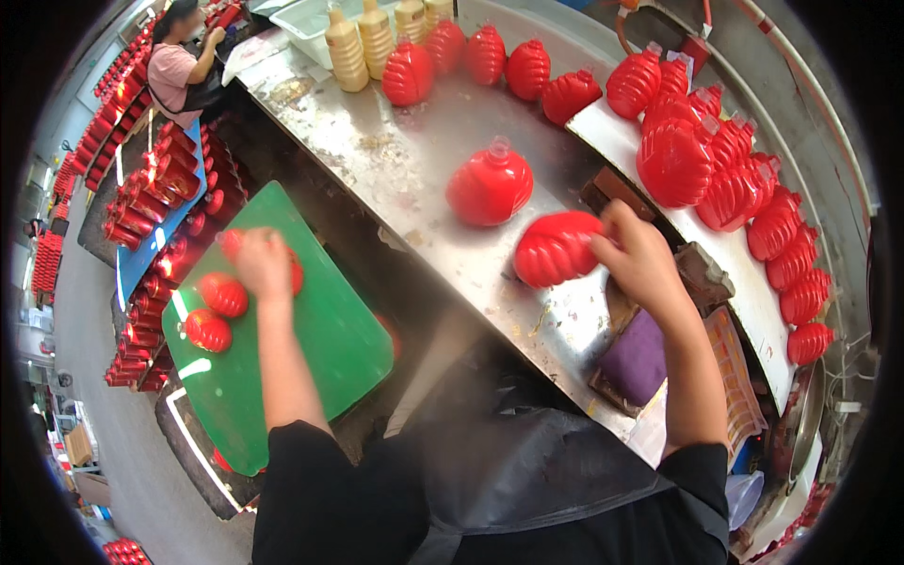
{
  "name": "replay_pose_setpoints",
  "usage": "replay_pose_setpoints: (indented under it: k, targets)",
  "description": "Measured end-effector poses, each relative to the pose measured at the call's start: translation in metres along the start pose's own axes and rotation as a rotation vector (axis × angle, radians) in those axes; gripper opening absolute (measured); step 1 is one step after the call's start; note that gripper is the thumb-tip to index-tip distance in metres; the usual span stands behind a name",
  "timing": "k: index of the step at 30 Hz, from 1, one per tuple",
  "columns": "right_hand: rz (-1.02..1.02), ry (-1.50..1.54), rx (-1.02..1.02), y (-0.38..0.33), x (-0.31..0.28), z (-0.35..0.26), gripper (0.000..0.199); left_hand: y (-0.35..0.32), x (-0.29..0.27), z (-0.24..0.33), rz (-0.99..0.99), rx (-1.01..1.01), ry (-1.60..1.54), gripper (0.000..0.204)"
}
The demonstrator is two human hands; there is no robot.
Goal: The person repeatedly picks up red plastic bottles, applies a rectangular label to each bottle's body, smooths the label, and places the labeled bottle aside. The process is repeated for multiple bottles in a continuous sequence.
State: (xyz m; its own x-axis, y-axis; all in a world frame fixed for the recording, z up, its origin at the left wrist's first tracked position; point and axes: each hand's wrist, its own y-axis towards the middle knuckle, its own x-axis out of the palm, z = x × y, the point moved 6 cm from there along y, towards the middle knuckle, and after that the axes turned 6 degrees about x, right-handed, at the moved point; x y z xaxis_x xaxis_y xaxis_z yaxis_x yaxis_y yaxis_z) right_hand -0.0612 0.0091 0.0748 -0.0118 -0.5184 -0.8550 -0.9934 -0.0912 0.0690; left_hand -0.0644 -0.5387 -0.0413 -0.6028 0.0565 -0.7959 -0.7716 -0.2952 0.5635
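The board (347,344) lies left of the table (386,179) bearing bottles (490,188).

Cream bottles (347,52) stand beside a white tub (309,36), well apart from a purple cloth (636,358).

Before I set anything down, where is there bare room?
Bare: the green board right of the left forearm; the stained metal tabletop between the cream bottles and the lone standing red bottle. Crowded: the white ledge, packed with red bottles, and the board around the left hand.
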Motion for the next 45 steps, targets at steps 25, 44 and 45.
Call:
replay_pose_setpoints:
  k: [25,44,45]
  targets:
    - [0.349,-1.100,1.329,-0.569,-0.378,0.510,0.027,-0.044,0.073,0.379,-0.541,0.232,-1.140,0.078]
    - [1.084,0.275,1.228,-0.542,-0.380,0.506,0.019,-0.097,-0.045,0.426,-0.170,0.610,-1.038,0.027]
    - [1.284,0.342,1.173,-0.555,-0.383,0.506,0.021,-0.101,-0.048,0.430,-0.189,0.642,-1.079,0.022]
